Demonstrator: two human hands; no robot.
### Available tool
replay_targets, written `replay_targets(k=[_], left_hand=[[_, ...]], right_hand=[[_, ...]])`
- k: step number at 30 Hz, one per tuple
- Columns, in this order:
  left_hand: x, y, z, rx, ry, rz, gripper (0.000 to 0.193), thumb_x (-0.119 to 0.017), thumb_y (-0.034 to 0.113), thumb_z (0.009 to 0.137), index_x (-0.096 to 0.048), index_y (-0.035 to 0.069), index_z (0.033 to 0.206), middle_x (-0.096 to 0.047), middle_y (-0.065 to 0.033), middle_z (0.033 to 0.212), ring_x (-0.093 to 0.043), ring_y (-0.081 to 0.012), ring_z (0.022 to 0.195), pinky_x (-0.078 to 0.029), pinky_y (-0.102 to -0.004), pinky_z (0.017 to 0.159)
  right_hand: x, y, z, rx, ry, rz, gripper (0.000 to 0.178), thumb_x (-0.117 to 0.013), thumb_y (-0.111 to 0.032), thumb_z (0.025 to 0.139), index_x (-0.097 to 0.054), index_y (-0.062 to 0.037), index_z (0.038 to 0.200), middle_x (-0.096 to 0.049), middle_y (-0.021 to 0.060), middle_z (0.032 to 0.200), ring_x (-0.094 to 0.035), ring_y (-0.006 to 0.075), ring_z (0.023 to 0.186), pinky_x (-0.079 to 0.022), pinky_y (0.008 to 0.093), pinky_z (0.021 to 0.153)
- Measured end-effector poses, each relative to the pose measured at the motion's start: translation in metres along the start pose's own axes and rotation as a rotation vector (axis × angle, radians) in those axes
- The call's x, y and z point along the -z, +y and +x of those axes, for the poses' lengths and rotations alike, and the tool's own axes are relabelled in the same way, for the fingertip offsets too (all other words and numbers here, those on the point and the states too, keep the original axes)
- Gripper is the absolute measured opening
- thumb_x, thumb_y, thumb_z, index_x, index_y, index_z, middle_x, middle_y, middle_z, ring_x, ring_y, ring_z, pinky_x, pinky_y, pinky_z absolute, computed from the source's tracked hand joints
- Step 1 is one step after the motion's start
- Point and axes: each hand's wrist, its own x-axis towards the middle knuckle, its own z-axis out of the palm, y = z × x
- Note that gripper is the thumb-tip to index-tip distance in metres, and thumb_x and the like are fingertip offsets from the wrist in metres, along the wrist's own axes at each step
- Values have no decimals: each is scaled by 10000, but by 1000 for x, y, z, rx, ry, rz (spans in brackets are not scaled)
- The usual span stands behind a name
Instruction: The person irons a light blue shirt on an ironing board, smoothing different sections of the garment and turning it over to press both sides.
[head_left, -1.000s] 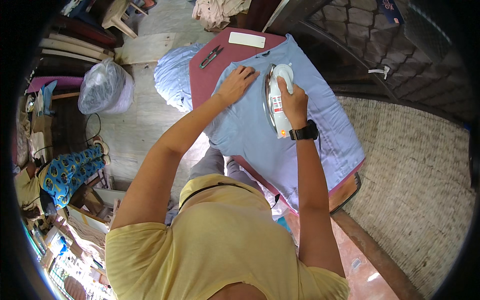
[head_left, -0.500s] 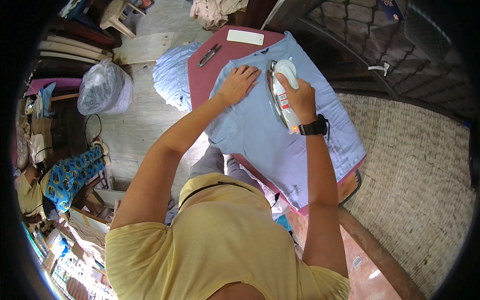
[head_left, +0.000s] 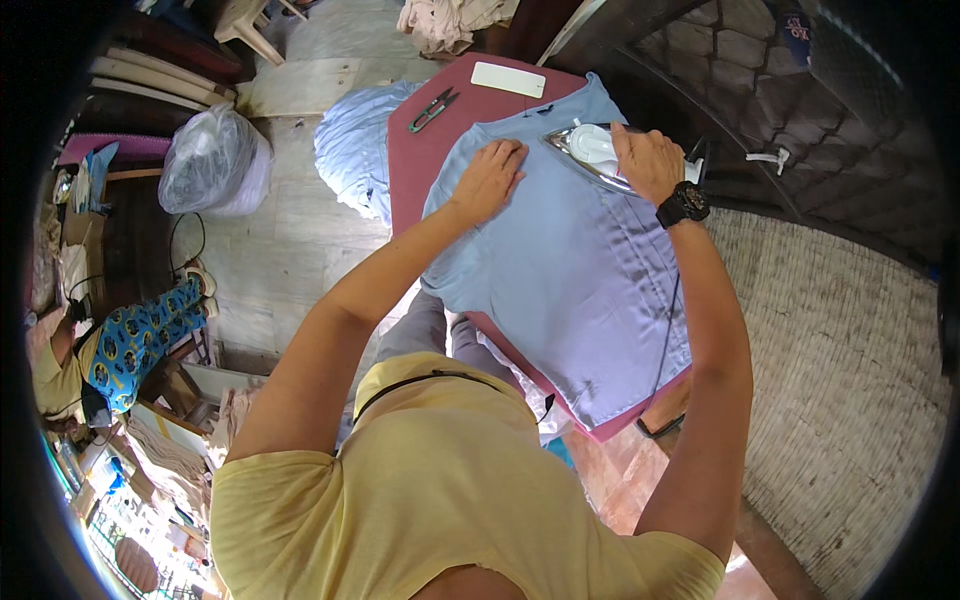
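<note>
Iron [head_left: 592,152] gripped from above in right hand [head_left: 648,160], fingers closed over handle, tip aimed toward left hand [head_left: 490,180]. Left palm flat, open, pressing blue shirt [head_left: 570,280] near collar. Shirt spread lengthwise along maroon board [head_left: 425,160]; clippers [head_left: 432,108] beyond.

The right hand [head_left: 648,160] covers the iron's [head_left: 592,152] handle and rear. The yellow-shirted torso hides the near end of the maroon board [head_left: 440,140]. At the left edge, a seated person [head_left: 120,345] is cut off, upper body out of view. The heap [head_left: 445,18] at top centre is cropped.
</note>
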Motion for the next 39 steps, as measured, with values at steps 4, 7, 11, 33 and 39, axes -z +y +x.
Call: replay_targets(k=[4, 7, 11, 33, 39], left_hand=[[-1, -6, -3, -21, 30, -31, 398, -633, 122, 900, -557, 8, 1273, -533, -126, 1259, -509, -313, 1158, -432, -416, 995], [0, -10, -5, -60, 79, -18, 386, -632, 105, 895, -564, 8, 1263, -542, -127, 1233, -515, -316, 1144, -435, -418, 996], [5, -18, -7, -48, 89, -62, 312, -622, 97, 901, -582, 10, 1198, -547, -130, 1206, -518, -312, 1138, -438, -412, 977], [23, -46, 17, 668, 297, -82, 249, -750, 276, 811, -601, 77, 811, -584, -58, 788, -587, -259, 819, -460, -403, 746], [22, -48, 16, 657, 298, -76, 247, -747, 269, 812, -591, 78, 821, -583, -56, 792, -585, -259, 818, -457, -402, 742]], right_hand=[[-8, -6, 11, 68, -37, 12, 524, -441, -414, 980, -739, -38, 770, -652, 255, 687, -658, 445, 674, -526, 543, 680], [-16, -2, 17, 87, -44, -4, 508, -441, -404, 973, -741, -43, 781, -656, 262, 708, -661, 449, 688, -524, 546, 690], [-29, 17, 23, 81, -59, -16, 485, -442, -402, 963, -745, -64, 793, -663, 262, 728, -659, 461, 704, -522, 553, 706], [-29, 19, 38, 283, -72, 13, 412, -477, -343, 946, -733, -79, 762, -656, 223, 678, -654, 425, 660, -524, 522, 670], [-30, 21, 40, 319, -82, -21, 411, -476, -332, 943, -731, -79, 743, -653, 216, 662, -650, 408, 628, -528, 513, 651]])
